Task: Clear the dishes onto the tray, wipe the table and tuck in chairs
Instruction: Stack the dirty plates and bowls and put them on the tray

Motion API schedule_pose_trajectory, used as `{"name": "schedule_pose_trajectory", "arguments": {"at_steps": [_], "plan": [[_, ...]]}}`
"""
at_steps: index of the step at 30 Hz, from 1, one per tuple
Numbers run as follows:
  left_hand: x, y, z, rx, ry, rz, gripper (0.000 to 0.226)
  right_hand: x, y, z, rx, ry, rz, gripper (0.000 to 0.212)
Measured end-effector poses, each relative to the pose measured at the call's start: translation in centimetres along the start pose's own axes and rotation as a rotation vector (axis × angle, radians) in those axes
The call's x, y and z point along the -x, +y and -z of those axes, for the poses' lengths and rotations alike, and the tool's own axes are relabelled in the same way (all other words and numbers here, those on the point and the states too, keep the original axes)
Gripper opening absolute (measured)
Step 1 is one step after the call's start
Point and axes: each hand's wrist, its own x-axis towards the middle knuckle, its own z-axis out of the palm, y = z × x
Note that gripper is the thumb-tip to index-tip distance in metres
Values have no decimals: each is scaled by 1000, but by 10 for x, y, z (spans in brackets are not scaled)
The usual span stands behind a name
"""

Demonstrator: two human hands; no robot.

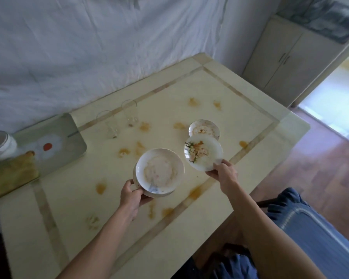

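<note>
My left hand (131, 195) grips the near rim of a white plate (159, 171) smeared with food, which seems stacked on another plate and is held above the table. My right hand (223, 171) pinches the near edge of a floral plate (203, 153), tilted and lifted. Behind it a third small plate (204, 128) lies on the cream table (240, 101). Two empty glasses (109, 124) (130, 112) stand toward the far left. The tray (69, 133) sits at the table's left end.
Orange stains (193, 102) dot the tabletop. On the tray lie a yellow-green cloth (10, 174) and a white jar (0, 144). A chair with a blue cushion (310, 228) stands at the near right. A cabinet (286, 61) is at the far right.
</note>
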Motion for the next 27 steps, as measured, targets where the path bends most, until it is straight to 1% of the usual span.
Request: {"name": "schedule_pose_trajectory", "arguments": {"at_steps": [2, 5, 9, 12, 15, 17, 20, 22, 24, 27], "plan": [[6, 6, -3, 3, -13, -22, 31, 14, -10, -11, 39, -76, 15, 32], [15, 15, -12, 23, -50, -53, 28, 37, -11, -30, 189, -125, 41, 31], [23, 26, -22, 36, -128, -80, 28, 57, -6, -43, 290, -121, 67, 28], [19, 32, -29, 24, -134, -81, 28, 60, -12, -47, 387, -89, 114, 31], [9, 34, -39, 17, -119, -79, 26, 50, -19, -49, 560, -60, 237, 42], [-2, 34, -52, 29, -115, -74, 27, 33, -28, -49, 695, -87, 346, 46], [-19, 36, -71, 49, -105, -66, 28, 5, -36, -47, 871, -151, 491, 44], [-32, 38, -87, 71, -81, -60, 29, -15, -40, -49, 966, -181, 558, 39], [-42, 39, -102, 87, -60, -50, 27, -39, -48, -50, 960, -161, 571, 35], [-58, 39, -119, 122, -31, -25, 29, -89, -67, -47, 815, -16, 422, 31]]}}
